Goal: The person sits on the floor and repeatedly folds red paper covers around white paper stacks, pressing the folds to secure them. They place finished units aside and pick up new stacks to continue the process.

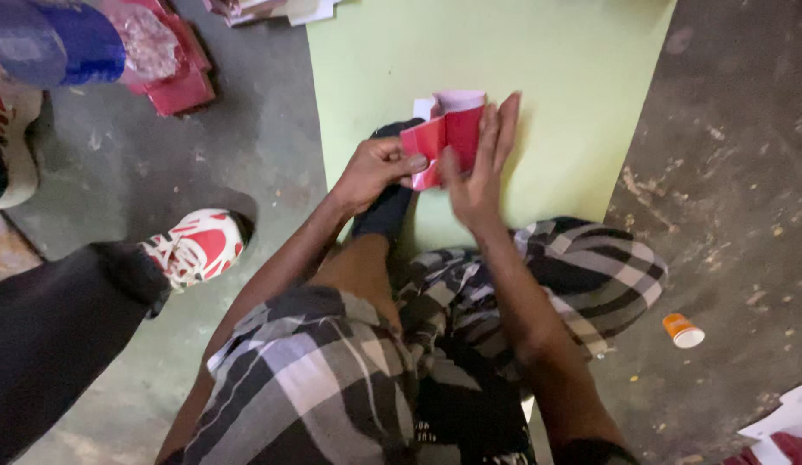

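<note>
Red folded card [444, 138] pinched by left hand [375, 170], open right hand [478, 164] flat against it, over green sheet [573, 77].

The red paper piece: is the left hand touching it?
Touching. The head view shows the left hand's thumb and fingertips pinching the left edge of the red paper piece, with no gap, while the right hand presses against its other side.

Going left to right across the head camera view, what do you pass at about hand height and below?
Red and white shoe → left hand → red and white folded card → right hand → small orange and white container on the grey floor.
</note>
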